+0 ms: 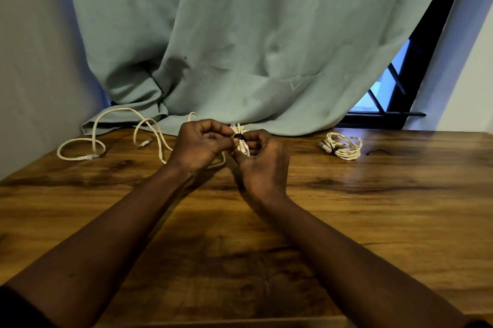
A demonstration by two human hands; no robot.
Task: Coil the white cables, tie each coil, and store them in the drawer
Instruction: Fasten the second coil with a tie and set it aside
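Above the middle of the wooden table (346, 221) both my hands hold a small bundle of white cable (242, 145) with a black tie (238, 136) around it. My left hand (201, 145) pinches the bundle from the left, and my right hand (262, 162) grips it from the right and below. A finished white coil (342, 145) bound with a dark tie lies at the back right. A loose white cable (93, 138) loops over the back left of the table. Another loose strand (153, 133) runs toward my left hand.
A teal curtain (240, 47) hangs behind the table and rests on its back edge. A small black tie (377, 152) lies right of the finished coil. A dark window frame (394, 103) shows at the back right. No drawer is in view.
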